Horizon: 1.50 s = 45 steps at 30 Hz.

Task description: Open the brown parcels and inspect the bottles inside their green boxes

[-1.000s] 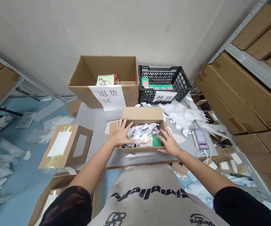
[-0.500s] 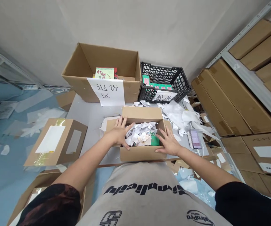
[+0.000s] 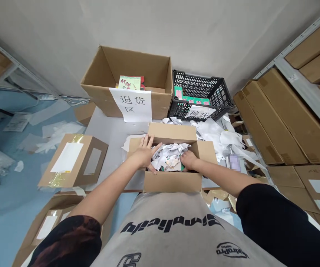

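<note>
An open cardboard box [image 3: 172, 182] stands on the table right before me, its flaps folded outward. Crumpled white paper [image 3: 173, 150] fills much of it. Among the paper lies a green box [image 3: 182, 168] with a pale printed part, mostly covered. My left hand [image 3: 145, 154] rests with spread fingers on the left side of the cardboard box, thumb over the near edge. Inside the right end is my right hand [image 3: 188, 160], its fingers curled in at the green box; the fingertips are partly hidden.
Behind stand a large carton [image 3: 160, 104] with a paper sign and a black plastic crate [image 3: 173, 107] holding green-and-pink packs. A taped parcel [image 3: 100, 161] sits at the left. Torn paper [image 3: 211, 131] and a blurred phone-like item [image 3: 235, 162] lie at the right. Shelves of cartons [image 3: 284, 122] flank the table.
My right hand has moved from the box's right edge into it, and its spread fingers have curled at the green box. My left hand stays at the left side. The view has shifted slightly.
</note>
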Tool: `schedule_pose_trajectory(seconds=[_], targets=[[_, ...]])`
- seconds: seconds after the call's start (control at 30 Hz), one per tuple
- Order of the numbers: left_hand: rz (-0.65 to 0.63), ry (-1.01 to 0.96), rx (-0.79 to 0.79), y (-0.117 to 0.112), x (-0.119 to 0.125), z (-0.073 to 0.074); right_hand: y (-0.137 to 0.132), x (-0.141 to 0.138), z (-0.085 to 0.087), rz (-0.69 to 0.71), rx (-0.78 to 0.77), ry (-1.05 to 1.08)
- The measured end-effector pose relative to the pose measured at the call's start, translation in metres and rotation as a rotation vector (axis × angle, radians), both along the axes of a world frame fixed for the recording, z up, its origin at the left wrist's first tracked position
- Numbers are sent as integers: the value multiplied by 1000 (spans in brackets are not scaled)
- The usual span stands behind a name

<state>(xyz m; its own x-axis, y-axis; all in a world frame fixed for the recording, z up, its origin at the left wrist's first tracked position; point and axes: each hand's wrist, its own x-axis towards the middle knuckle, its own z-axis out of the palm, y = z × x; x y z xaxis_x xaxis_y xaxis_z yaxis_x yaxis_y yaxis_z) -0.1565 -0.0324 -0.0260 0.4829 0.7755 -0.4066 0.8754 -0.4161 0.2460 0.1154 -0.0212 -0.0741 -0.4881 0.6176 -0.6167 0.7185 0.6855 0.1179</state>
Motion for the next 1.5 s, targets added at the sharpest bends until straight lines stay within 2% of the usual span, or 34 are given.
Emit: schedule_pose_trajectory(seconds=[0.1,0.33,0.43,0.53,0.63,0.73,0.8,0.93,1.07,1.2,1.33,1.43,1.5], targets=[[3,1,9,0,1,0,-4,2,-2,-1,28,22],[6,5,18,-1,2,0,-10,-7,-14,-123,31,2],[15,-8,12,1,2,-3,-10,-12,-8,-132,22,24],[27,-29,9,2,1,-5,-8,-11,13,-94,12,72],[36,-55,10,1,0,-4,-8,-2,44,8,46,146],[41,-95,31,-1,0,-1,-12,10,77,94,143,198],[44,-107,32,-2,1,0,-16,16,97,102,217,213],[41,-98,18,-2,3,5,-21,20,125,115,388,240],[40,-46,13,-3,4,10,-17,27,142,126,529,243],[23,-10,13,-2,6,11,-7,46,158,61,685,275],[24,-18,27,1,4,11,-3,56,170,6,716,364],[33,-160,64,-1,-3,19,-7,51,171,-20,670,461],[93,-371,60,-7,-6,30,-12,45,167,-27,644,525]])
